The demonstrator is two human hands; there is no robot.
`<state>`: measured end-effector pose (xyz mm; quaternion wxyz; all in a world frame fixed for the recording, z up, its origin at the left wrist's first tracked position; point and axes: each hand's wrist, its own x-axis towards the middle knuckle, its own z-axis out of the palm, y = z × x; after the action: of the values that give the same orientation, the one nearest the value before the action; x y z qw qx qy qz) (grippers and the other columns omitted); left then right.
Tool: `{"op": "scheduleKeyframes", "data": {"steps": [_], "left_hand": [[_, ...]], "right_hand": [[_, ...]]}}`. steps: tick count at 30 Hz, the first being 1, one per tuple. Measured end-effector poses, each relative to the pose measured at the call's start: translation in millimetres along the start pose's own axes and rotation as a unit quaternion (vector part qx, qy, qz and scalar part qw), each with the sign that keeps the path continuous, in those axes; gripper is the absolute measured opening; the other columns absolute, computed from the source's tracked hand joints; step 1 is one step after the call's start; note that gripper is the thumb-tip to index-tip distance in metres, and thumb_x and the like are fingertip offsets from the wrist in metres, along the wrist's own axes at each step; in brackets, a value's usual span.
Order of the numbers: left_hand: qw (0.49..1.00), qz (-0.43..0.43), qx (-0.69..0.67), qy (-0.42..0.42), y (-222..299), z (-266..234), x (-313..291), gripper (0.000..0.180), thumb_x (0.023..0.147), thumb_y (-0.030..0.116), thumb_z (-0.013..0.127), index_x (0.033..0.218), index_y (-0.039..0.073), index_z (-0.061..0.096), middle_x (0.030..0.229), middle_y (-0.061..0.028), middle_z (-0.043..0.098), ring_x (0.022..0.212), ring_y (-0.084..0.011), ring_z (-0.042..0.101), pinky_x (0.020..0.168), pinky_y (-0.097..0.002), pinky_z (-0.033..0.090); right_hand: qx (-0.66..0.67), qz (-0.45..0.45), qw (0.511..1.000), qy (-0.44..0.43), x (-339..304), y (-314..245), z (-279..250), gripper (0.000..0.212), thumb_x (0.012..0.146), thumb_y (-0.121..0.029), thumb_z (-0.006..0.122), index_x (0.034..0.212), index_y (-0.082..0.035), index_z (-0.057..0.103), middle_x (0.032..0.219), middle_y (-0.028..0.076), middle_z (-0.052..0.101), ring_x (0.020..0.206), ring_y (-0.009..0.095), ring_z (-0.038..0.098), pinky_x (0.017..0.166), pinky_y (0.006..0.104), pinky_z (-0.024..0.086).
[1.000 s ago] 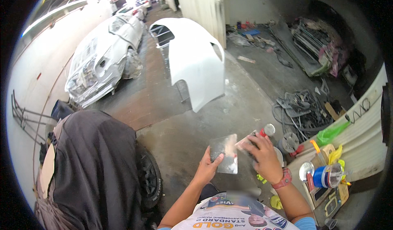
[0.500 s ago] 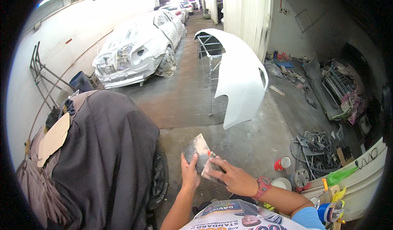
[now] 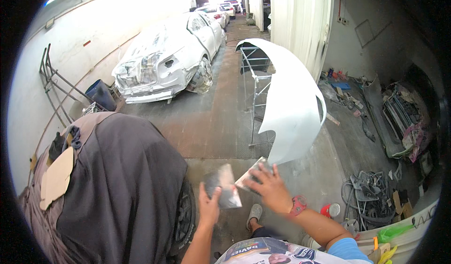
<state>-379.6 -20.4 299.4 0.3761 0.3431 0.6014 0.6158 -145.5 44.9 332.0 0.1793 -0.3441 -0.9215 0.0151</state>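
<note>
My left hand grips a flat, dark grey rectangular plate by its left edge, thumb on top. Pale smears and a small reddish spot show on the plate's right side. Just right of it, my right hand holds a flat, pale-edged spreader, its fingers spread over the top face. A narrow gap separates spreader and plate. Motion blurs both tools slightly. Beyond them, a white car fender panel rests on a metal stand.
A dark cloth covers a vehicle at my left, its wheel close by. Ahead stands a white, partly masked car. On the right floor lie a red can, tangled dark parts and scattered scraps.
My right hand has lifted the spreader off the plate and moved it up and right. The left hand has lowered the plate slightly. The view has shifted, showing a shoe below.
</note>
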Motion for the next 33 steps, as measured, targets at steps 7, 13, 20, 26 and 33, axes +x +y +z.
{"op": "scheduleKeyframes", "data": {"steps": [7, 13, 20, 26, 33], "left_hand": [[0.978, 0.023, -0.189, 0.079, 9, 44, 122, 0.056, 0.106, 0.014, 0.067, 0.154, -0.003, 0.043, 0.146, -0.0161, 0.058, 0.129, -0.0242, 0.058, 0.112, -0.0369, 0.045], [0.975, -0.022, -0.219, 0.027, 40, 81, 185, 0.053, 0.105, 0.009, 0.067, 0.152, 0.0, 0.044, 0.139, -0.0131, 0.06, 0.124, -0.0232, 0.061, 0.107, -0.0381, 0.05], [0.962, -0.085, -0.25, -0.074, 34, 85, 247, 0.063, 0.104, 0.014, 0.07, 0.158, 0.0, 0.04, 0.147, -0.0153, 0.057, 0.13, -0.0245, 0.06, 0.11, -0.0393, 0.049], [0.969, -0.032, -0.242, 0.044, 20, 74, 348, 0.063, 0.105, 0.016, 0.069, 0.158, 0.001, 0.04, 0.149, -0.0145, 0.056, 0.134, -0.0248, 0.057, 0.115, -0.0382, 0.044], [0.936, -0.094, -0.335, -0.056, 26, 10, 447, 0.065, 0.104, 0.016, 0.071, 0.16, 0.005, 0.04, 0.147, -0.0111, 0.06, 0.133, -0.0229, 0.06, 0.113, -0.0398, 0.048]], "right_hand": [[0.043, -0.119, 0.992, 0.02, 82, 70, 1, 0.058, 0.091, -0.007, 0.064, 0.144, -0.029, 0.062, 0.147, 0.01, 0.054, 0.147, 0.037, 0.049, 0.119, 0.078, 0.031], [0.242, -0.047, 0.969, -0.017, 156, 109, 11, 0.058, 0.093, -0.002, 0.061, 0.148, -0.017, 0.057, 0.149, 0.02, 0.051, 0.127, 0.043, 0.064, 0.098, 0.057, 0.059], [0.423, 0.058, 0.903, 0.037, 235, 161, 46, 0.063, 0.095, 0.004, 0.059, 0.155, -0.01, 0.045, 0.15, 0.022, 0.052, 0.129, 0.039, 0.065, 0.102, 0.0427, 0.058], [0.83, 0.272, 0.486, -0.021, 297, 166, 64, 0.05, 0.101, -0.001, 0.064, 0.15, -0.002, 0.054, 0.136, 0.006, 0.067, 0.127, 0.02, 0.065, 0.112, 0.0379, 0.049], [0.623, 0.263, 0.731, -0.091, 395, 195, 81, 0.052, 0.099, -0.009, 0.072, 0.147, 0.003, 0.055, 0.129, 0.007, 0.071, 0.114, 0.015, 0.068, 0.104, 0.0311, 0.052]]}}
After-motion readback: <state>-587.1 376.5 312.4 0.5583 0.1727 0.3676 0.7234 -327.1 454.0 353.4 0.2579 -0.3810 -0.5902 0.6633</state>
